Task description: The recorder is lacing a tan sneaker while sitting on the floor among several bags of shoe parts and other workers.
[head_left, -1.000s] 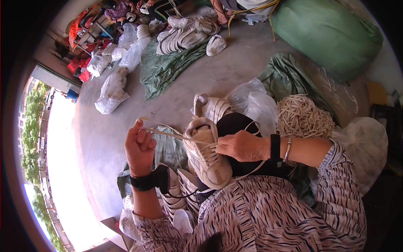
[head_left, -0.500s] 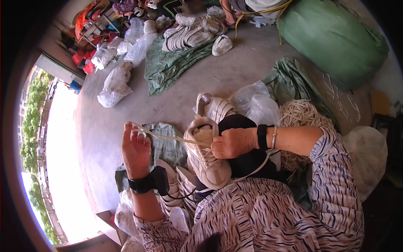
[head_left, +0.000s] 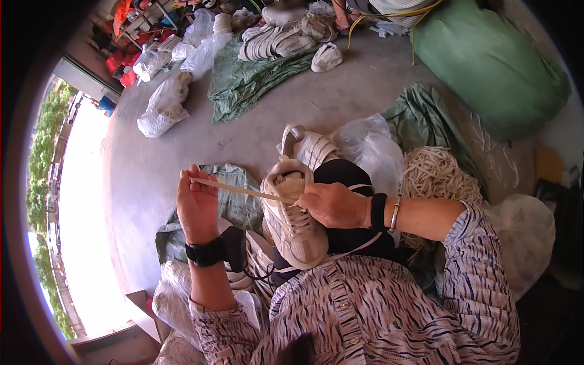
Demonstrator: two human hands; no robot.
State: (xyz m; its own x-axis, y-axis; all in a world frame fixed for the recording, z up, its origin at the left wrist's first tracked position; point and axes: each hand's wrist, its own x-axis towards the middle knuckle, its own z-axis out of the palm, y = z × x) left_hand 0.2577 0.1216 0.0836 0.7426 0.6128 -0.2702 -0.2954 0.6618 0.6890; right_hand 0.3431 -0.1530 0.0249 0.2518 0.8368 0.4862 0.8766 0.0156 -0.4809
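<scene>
A cream-white sneaker (head_left: 301,243) rests on my lap, toe toward me, with its lace zigzagging over the tongue. From its upper eyelets a flat cream shoelace (head_left: 243,190) stretches leftward. My left hand (head_left: 198,207) is raised off to the left, fingers curled and pinching that lace's far part. Against the sneaker's right side, my right hand (head_left: 337,205) is closed on the lace near the eyelets. Another length of lace loops below my right wrist over my dark-clad leg.
Beyond the sneaker lie stacked white shoe parts (head_left: 313,149) and a clear plastic bag (head_left: 371,146). A heap of cream laces (head_left: 435,176) sits by my right forearm. More sneakers (head_left: 258,255) stand at lower left. A bulging green sack (head_left: 486,67) fills the far right.
The lace between my hands now runs in one straight line. My left hand's fingers have curled further in. The sneaker has shifted slightly left in view.
</scene>
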